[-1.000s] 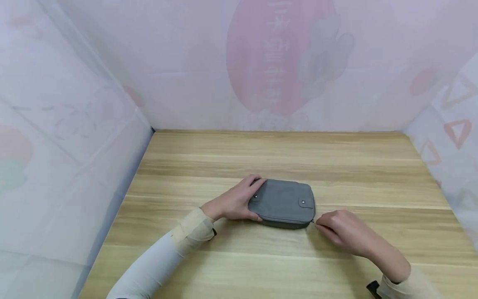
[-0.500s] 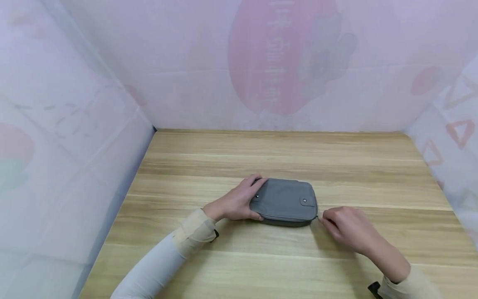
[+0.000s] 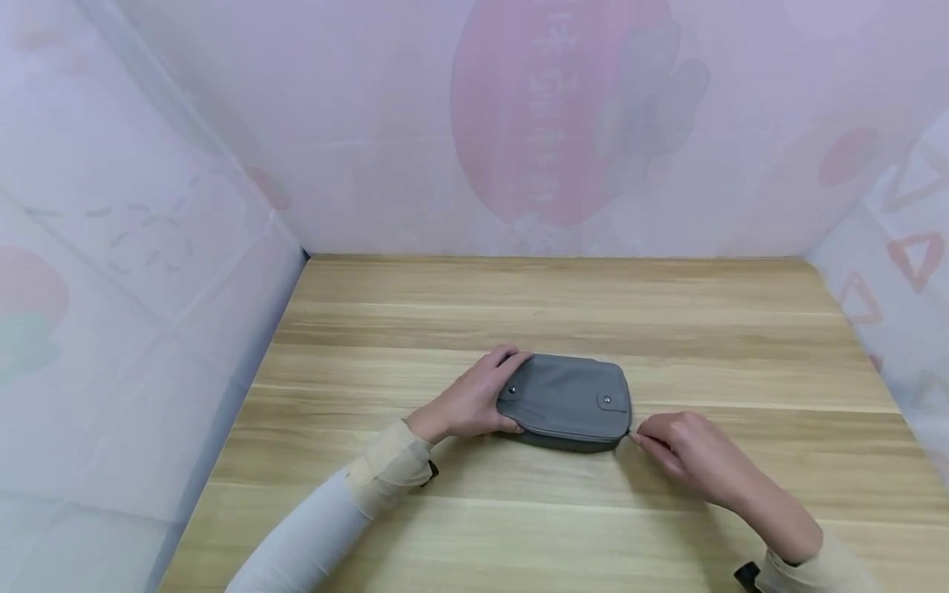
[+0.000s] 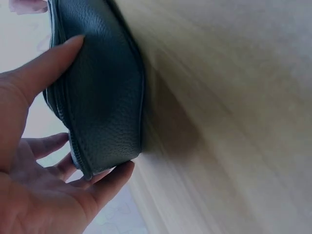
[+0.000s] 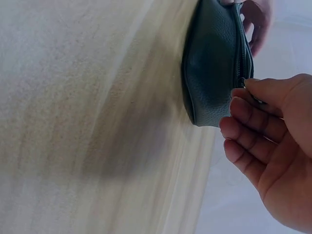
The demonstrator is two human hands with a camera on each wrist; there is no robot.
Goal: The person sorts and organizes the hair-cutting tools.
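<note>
Two hands bracket a grey pouch (image 3: 565, 401) lying flat near the middle of the wooden tabletop (image 3: 667, 329). Left hand (image 3: 474, 401) clasps its left end, thumb on the near edge and fingers curled over the top. Right hand (image 3: 685, 451) sits just beside the right end, its grip pinching the zipper pull (image 3: 631, 434) at the near right corner, wrist low over the wood.
</note>
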